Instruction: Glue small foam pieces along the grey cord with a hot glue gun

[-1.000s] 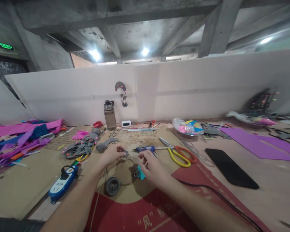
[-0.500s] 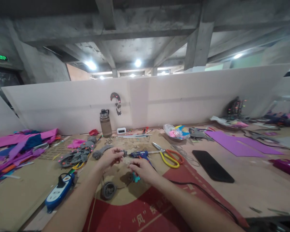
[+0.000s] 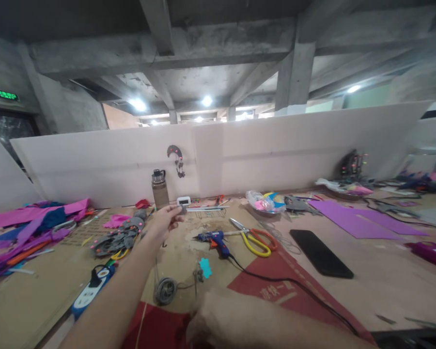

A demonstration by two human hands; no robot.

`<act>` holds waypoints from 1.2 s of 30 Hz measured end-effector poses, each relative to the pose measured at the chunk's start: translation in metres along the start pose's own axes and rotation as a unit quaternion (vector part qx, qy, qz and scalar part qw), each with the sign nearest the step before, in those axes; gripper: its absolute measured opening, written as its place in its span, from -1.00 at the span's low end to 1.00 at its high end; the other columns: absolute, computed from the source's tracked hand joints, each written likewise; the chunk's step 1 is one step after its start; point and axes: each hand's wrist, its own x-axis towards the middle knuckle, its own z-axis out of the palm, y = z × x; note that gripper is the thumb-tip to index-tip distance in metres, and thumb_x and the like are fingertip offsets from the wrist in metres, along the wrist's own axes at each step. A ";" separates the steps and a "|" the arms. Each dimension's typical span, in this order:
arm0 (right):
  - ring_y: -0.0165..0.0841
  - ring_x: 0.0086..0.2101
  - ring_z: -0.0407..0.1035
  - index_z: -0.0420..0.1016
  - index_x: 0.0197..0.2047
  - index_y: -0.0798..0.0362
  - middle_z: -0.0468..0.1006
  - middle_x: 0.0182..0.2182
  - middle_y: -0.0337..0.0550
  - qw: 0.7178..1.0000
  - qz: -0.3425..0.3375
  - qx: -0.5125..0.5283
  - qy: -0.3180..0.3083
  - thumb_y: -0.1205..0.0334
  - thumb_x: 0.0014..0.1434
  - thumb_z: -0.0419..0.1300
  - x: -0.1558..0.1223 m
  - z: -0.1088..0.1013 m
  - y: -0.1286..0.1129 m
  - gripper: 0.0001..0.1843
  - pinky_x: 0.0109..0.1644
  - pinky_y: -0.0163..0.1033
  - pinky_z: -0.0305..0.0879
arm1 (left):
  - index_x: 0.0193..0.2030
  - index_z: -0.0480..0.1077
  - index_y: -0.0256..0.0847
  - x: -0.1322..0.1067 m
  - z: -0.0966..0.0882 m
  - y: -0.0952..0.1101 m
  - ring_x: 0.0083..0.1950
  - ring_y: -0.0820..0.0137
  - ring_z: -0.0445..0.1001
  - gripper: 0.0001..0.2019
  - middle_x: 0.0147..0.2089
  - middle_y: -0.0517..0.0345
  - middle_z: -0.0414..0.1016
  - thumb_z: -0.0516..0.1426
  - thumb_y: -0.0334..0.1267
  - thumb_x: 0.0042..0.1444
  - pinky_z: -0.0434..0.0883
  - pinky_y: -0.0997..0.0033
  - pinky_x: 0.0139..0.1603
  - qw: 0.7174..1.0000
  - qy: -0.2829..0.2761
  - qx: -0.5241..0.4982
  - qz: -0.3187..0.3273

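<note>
Two bare hands are over the bench, and we take the glue gun (image 3: 214, 240) as our landmark. Beyond it and to its left, our left hand (image 3: 166, 222) has thumb and finger pinched together on a small grey piece (image 3: 183, 209). Nearer to us than the glue gun, our right hand (image 3: 218, 315) is blurred, and we cannot tell whether its fingers are apart or together.

Between the right hand and the glue gun lies a teal piece (image 3: 205, 267), with a grey tangle (image 3: 198, 276) just beside it. Left of these, also nearer to us than the glue gun, sits a coil of cord (image 3: 166, 291), a strand running to the tangle.

One crescent ornament (image 3: 175, 152) hangs on the wall (image 3: 232, 160) beyond the glue gun and looks finished to us. By our judgement the work in hand is only partway: the coil of cord is largely unspent, the small grey piece is in the fingers rather than set down, and whether it is joined to any cord we cannot tell. Scissors (image 3: 260, 244) lie open, right of the glue gun.
</note>
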 end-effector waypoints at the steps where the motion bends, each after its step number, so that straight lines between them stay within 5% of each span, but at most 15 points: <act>1: -0.47 -0.43 0.38 0.56 -0.36 -0.08 0.55 -0.47 -0.31 0.999 -0.037 -0.011 -0.030 0.35 0.03 0.18 -0.002 -0.001 -0.005 -0.84 -0.36 -0.44 0.19 | -0.29 0.37 -0.31 0.002 0.000 -0.003 -0.57 0.61 0.42 -0.84 -0.40 0.12 0.51 0.21 -0.36 -0.04 0.15 0.73 -0.71 0.998 0.013 -0.063 -0.011; 4: -0.32 -0.23 0.37 0.50 -0.12 -0.01 0.54 -0.27 -0.14 0.995 -0.053 -0.073 -0.036 0.19 0.07 0.20 -0.005 -0.008 -0.018 -0.73 -0.20 -0.32 0.23 | -0.34 0.38 -0.32 0.005 0.002 -0.019 -0.55 0.62 0.42 -0.92 -0.44 0.14 0.49 0.19 -0.41 -0.01 0.22 0.74 -0.67 0.990 0.034 -0.133 -0.036; 6: -0.17 -0.15 0.32 0.47 -0.08 0.07 0.50 -0.18 -0.01 0.994 -0.014 -0.111 -0.005 0.05 -0.08 0.31 -0.004 -0.014 -0.022 -0.52 -0.11 -0.18 0.22 | -0.38 0.37 -0.33 0.004 0.002 -0.031 -0.52 0.58 0.44 -0.93 -0.44 0.12 0.49 0.20 -0.43 -0.02 0.28 0.72 -0.64 0.988 0.035 -0.140 -0.048; 8: -0.13 -0.13 0.29 0.49 -0.13 0.07 0.47 -0.14 0.01 0.994 0.008 -0.103 0.021 0.04 -0.14 0.34 0.000 -0.019 -0.022 -0.51 -0.06 -0.12 0.20 | -0.40 0.36 -0.33 0.003 0.001 -0.040 -0.49 0.55 0.46 -0.92 -0.43 0.10 0.50 0.21 -0.44 -0.04 0.35 0.68 -0.58 0.987 0.031 -0.147 -0.053; 11: -0.29 -0.16 0.31 0.52 -0.25 0.02 0.47 -0.16 -0.11 0.999 0.013 -0.024 0.031 0.25 0.06 0.19 0.009 -0.026 -0.018 -0.85 -0.07 -0.24 0.22 | -0.38 0.36 -0.32 0.001 -0.005 -0.046 -0.48 0.54 0.47 -0.88 -0.43 0.10 0.50 0.23 -0.43 -0.06 0.38 0.64 -0.54 0.987 0.030 -0.151 -0.050; 14: -0.36 -0.10 0.29 0.49 -0.17 -0.02 0.43 -0.08 -0.16 0.999 0.005 0.009 0.048 0.52 0.07 0.04 0.022 -0.028 -0.009 -0.64 -0.03 -0.29 0.20 | -0.36 0.36 -0.29 0.000 -0.008 -0.051 -0.53 0.56 0.43 -0.82 -0.50 0.21 0.46 0.27 -0.39 -0.12 0.30 0.65 -0.59 0.990 0.045 -0.130 -0.045; 17: -0.32 0.02 0.20 0.44 -0.07 -0.08 0.36 0.01 -0.16 0.991 0.002 0.019 0.130 0.57 0.00 0.03 0.034 -0.025 0.013 -0.51 0.08 -0.20 0.14 | -0.38 0.36 -0.29 -0.004 -0.005 -0.058 -0.61 0.62 0.31 -0.78 -0.58 0.28 0.38 0.30 -0.31 -0.17 0.21 0.66 -0.62 0.994 0.027 -0.095 -0.036; 23: -0.36 -0.22 0.34 0.44 -0.18 0.02 0.48 -0.25 -0.12 0.932 0.113 0.086 0.334 0.33 0.19 0.00 0.036 -0.014 0.075 -0.79 -0.11 -0.22 0.24 | -0.42 0.37 -0.29 -0.016 0.013 -0.061 -0.56 0.59 0.32 -0.72 -0.56 0.24 0.40 0.30 -0.17 -0.19 0.23 0.60 -0.53 0.998 -0.046 -0.053 -0.007; 31: -0.33 -0.33 0.26 0.34 -0.50 0.05 0.41 -0.45 -0.16 0.917 0.178 0.003 0.357 0.17 0.15 0.10 0.030 -0.016 0.087 -0.77 -0.20 -0.22 0.16 | -0.41 0.35 -0.28 -0.023 0.023 -0.056 -0.58 0.59 0.29 -0.71 -0.58 0.27 0.40 0.31 -0.18 -0.19 0.24 0.59 -0.53 0.997 -0.057 -0.045 -0.015; 36: -0.31 -0.24 0.25 0.36 -0.34 0.06 0.41 -0.33 -0.12 0.890 0.208 -0.005 0.407 0.29 0.13 0.10 0.030 -0.021 0.086 -0.95 -0.17 -0.22 0.14 | -0.40 0.36 -0.29 -0.028 0.029 -0.056 -0.57 0.58 0.31 -0.71 -0.55 0.23 0.42 0.31 -0.19 -0.19 0.25 0.58 -0.51 0.998 -0.061 -0.029 -0.007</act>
